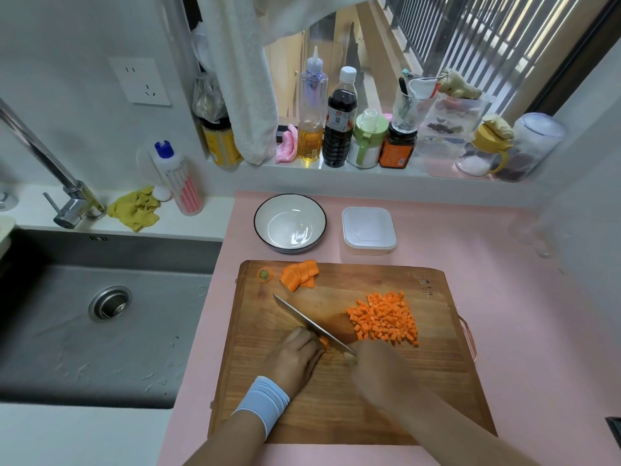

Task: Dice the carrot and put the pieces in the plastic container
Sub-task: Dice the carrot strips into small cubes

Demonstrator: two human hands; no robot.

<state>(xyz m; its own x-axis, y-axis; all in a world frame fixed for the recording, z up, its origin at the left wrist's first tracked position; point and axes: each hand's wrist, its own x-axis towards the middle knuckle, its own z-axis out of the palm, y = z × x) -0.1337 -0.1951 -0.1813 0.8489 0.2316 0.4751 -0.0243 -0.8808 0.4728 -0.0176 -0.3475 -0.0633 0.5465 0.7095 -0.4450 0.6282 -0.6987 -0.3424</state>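
Note:
On the wooden cutting board (386,391) my left hand (295,356) holds down a small carrot piece (323,342) with curled fingers. My right hand (379,368), blurred, grips the handle of a knife (309,319) whose blade rests against that piece. A heap of orange carrot dice (384,319) lies right of the blade. Several carrot slabs (300,274) and a carrot end (265,274) sit at the board's far left corner. The plastic container (368,230), lid on, stands beyond the board.
A white bowl with a dark rim (262,213) stands left of the container on the pink mat (524,297). The steel sink (50,314) and tap (67,196) lie to the left. Bottles and jars (337,129) line the window sill.

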